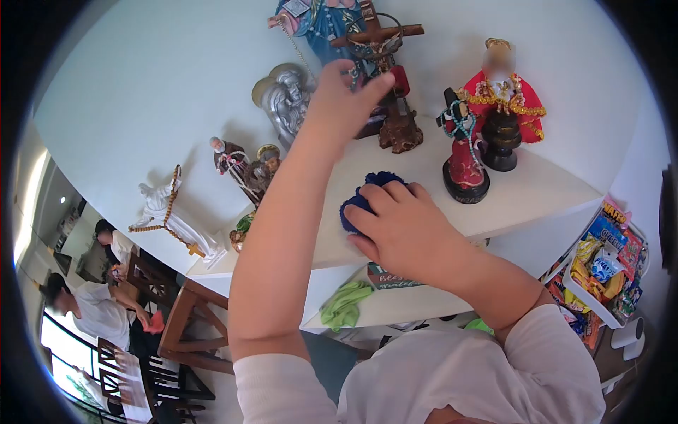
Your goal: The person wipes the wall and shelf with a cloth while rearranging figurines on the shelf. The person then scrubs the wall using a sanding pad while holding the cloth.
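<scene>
My left hand [346,102] is raised over the back of the white shelf [424,180], its thumb and fingers apart. It is nearest to a wooden crucifix [378,35] on a brown base; I cannot tell whether it touches it. A blue-robed statue [325,32] rises behind. My right hand [402,226] presses a dark blue cloth [385,178] onto the shelf top, fingers bent over it. Right of the cloth stands a small red-robed figurine [466,166] with turquoise beads, beside a larger red-caped statue [501,106].
Left on the shelf are a silver statue [286,99], a brown-robed figurine [236,166] and a white statue [180,219] with a rosary. A green cloth [346,304] hangs over the lower shelf. Snack packs [604,265] fill a rack at right. Two people are near wooden chairs [191,321].
</scene>
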Demonstrator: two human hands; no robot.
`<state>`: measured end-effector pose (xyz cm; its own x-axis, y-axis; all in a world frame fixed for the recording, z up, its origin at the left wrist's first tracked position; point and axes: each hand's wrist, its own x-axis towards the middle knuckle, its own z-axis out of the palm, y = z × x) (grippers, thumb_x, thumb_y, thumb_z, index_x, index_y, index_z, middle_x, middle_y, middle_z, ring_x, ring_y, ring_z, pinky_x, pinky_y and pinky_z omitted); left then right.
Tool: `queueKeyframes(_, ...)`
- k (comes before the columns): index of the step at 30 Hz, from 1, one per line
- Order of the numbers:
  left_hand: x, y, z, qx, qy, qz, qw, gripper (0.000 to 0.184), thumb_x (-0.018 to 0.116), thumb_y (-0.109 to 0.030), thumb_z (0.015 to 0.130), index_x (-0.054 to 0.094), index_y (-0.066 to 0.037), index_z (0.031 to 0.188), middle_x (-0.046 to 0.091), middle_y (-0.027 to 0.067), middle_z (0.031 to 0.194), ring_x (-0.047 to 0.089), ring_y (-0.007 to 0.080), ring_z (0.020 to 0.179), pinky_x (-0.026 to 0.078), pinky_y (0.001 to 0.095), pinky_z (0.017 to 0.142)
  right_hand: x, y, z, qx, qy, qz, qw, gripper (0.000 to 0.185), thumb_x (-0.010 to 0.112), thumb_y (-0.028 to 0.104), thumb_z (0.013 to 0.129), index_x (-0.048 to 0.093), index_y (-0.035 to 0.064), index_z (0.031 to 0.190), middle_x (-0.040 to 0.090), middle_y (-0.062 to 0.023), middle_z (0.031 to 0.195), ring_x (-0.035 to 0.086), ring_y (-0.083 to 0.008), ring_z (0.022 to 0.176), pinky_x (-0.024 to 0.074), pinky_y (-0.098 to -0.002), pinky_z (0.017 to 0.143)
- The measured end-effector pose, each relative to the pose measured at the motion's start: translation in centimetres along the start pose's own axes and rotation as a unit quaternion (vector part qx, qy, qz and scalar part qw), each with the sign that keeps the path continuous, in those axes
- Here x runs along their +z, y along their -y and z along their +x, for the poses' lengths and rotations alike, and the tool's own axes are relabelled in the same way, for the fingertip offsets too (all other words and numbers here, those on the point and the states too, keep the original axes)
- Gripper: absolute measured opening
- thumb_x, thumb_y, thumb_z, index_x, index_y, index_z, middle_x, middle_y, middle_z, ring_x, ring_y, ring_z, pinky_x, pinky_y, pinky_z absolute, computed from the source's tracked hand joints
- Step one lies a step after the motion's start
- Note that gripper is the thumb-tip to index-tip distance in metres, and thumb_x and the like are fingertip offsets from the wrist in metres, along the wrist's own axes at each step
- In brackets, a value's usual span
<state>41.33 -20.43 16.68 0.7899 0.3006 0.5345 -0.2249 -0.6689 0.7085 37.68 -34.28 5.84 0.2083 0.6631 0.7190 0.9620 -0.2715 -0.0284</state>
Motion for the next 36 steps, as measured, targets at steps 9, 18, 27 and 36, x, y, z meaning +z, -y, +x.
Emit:
queueKeyframes(9, 3.5, 1.8, 6.1, -0.183, 0.037, -0.109, 0.976, 0.052, 0.076, -0.034, 0.071, 0.054, -0.003, 0.106, 0.058, 0.0056, 0.095, 0.056, 0.0155, 0.085, 0.044, 0.0353, 0.068, 0.6, -0.5, -0.2, -0.034, -0.043, 0.032, 0.998, 0.023, 0.060, 0.029, 0.083, 0.060, 0.0092, 0.094, 0.054, -0.0112, 0.096, 0.050, -0.0276, 0.087, 0.0434, -0.0468, 0.071)
queueKeyframes(18, 4.7, 2.0, 6.4, -0.157, 0.048, -0.156, 0.974, 0.024, 0.068, -0.019, 0.079, 0.058, -0.008, 0.098, 0.059, 0.0024, 0.089, 0.056, 0.0181, 0.086, 0.043, 0.0388, 0.070, 0.3, -0.7, -0.2, -0.041, -0.028, 0.034, 0.998, 0.024, 0.059, 0.029, 0.084, 0.059, 0.0079, 0.094, 0.054, -0.0114, 0.096, 0.049, -0.0277, 0.087, 0.0431, -0.0470, 0.071)
queueKeyframes(27, 4.5, 1.9, 6.3, -0.115, 0.000, -0.045, 0.992, 0.027, 0.063, -0.021, 0.083, 0.059, 0.002, 0.097, 0.059, 0.0070, 0.078, 0.057, 0.0176, 0.065, 0.049, 0.0328, 0.052, -0.5, -0.6, -0.2, -0.025, 0.016, 0.036, 0.999, 0.028, 0.064, 0.027, 0.079, 0.058, 0.0105, 0.101, 0.053, -0.0109, 0.104, 0.050, -0.0283, 0.094, 0.0437, -0.0435, 0.078)
queueKeyframes(36, 1.8, 1.7, 4.6, -0.092, 0.057, -0.041, 0.993, 0.047, 0.063, -0.029, 0.081, 0.056, 0.011, 0.104, 0.064, 0.0205, 0.088, 0.063, 0.0238, 0.073, 0.051, 0.0361, 0.059, -0.3, -0.5, -0.2, -0.024, 0.003, 0.041, 0.999, 0.027, 0.065, 0.027, 0.078, 0.057, 0.0106, 0.099, 0.052, -0.0100, 0.104, 0.050, -0.0284, 0.095, 0.0444, -0.0433, 0.078)
